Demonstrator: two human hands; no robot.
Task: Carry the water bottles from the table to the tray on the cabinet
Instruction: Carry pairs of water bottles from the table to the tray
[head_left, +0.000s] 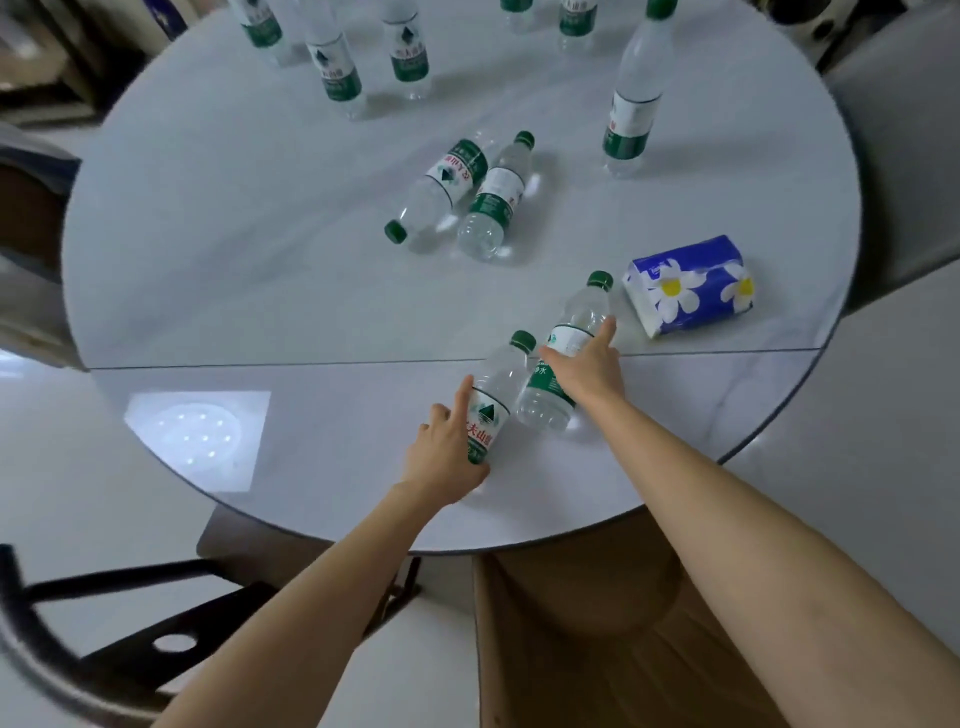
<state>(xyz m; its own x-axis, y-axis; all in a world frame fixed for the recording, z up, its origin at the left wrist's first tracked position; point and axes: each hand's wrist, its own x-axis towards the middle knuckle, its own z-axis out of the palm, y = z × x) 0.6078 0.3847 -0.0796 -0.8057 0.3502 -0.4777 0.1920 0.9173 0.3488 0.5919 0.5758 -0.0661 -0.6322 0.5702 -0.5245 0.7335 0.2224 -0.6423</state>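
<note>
Hands both half-curled: left hand (447, 457) wraps the near bottle (491, 402), right hand (584, 366) the far bottle (563, 353). Neither grip looks closed, so a hasty lift off the tabletop (260, 291) could let them slip and roll.

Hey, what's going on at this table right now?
A person is reaching over a round table with both hands. The left hand is closing around one lying water bottle, and the right hand is on the bottle beside it. Neither looks lifted yet. Two more bottles lie mid-table, several stand farther back, and a blue tissue pack lies to the right. No tray or cabinet is in view.
</note>
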